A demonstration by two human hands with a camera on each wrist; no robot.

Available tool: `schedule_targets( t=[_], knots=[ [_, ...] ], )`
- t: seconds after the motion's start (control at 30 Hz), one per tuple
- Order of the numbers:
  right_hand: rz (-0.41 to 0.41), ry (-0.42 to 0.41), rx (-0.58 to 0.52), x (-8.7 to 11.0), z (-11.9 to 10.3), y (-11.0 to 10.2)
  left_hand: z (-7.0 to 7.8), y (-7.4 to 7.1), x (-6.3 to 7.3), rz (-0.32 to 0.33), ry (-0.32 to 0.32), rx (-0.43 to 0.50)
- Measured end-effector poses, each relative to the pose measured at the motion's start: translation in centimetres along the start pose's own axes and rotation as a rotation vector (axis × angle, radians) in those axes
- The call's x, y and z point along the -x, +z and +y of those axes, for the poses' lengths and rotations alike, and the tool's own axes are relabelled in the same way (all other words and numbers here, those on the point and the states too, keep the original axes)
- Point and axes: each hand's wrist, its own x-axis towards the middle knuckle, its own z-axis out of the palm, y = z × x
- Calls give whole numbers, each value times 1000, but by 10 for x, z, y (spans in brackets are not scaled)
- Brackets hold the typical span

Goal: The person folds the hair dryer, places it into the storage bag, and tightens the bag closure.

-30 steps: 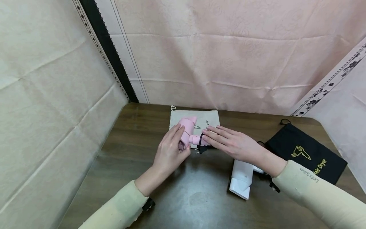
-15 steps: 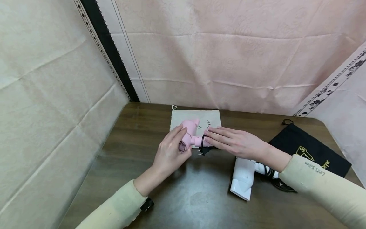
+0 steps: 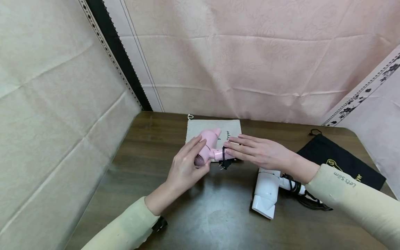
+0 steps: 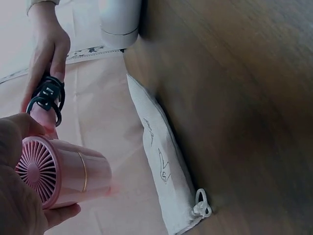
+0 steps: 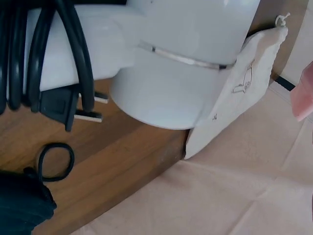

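My left hand (image 3: 185, 166) grips the barrel of a small pink hair dryer (image 3: 210, 138) by its vented rear end. Around the dryer's handle, my right hand (image 3: 264, 152) closes its fingers, with the thumb along the other side in the left wrist view. A black cord with its plug (image 4: 47, 95) is wrapped around that handle. The dryer is held up off the table, overlapping a light cloth drawstring bag (image 3: 195, 127) in the head view. That bag, printed with a dryer outline, lies flat at the table's back edge.
A white hair dryer (image 3: 265, 191) lies under my right wrist, a black cord (image 3: 307, 201) coiled around its handle. Behind my right forearm is a black drawstring bag (image 3: 331, 152), partly covered by the sleeve. Pale cloth (image 3: 265, 69) hangs behind the wooden table (image 3: 200, 222).
Both hands keep hold of the pink hair dryer, which has shifted slightly to the right. My right forearm has moved a little right, uncovering more of the white hair dryer's handle and cord.
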Motion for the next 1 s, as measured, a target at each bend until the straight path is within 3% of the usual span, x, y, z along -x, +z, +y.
schedule_targets(
  t=[0.27, 0.47, 0.63, 0.73, 1.0],
  knots=[
    [-12, 84, 19, 7, 4, -8, 10, 5, -7, 39, 87, -18],
    [-30, 230, -6, 12, -3, -8, 9, 12, -5, 72, 109, -54],
    [65, 460, -155, 14, -21, -3, 6, 16, -4, 109, 104, -56],
    [138, 622, -300, 9, -33, 1, 4, 18, -4, 119, 84, -51],
    [259, 984, -545, -9, -47, 8, 2, 25, -7, 160, 70, -56]
  ],
)
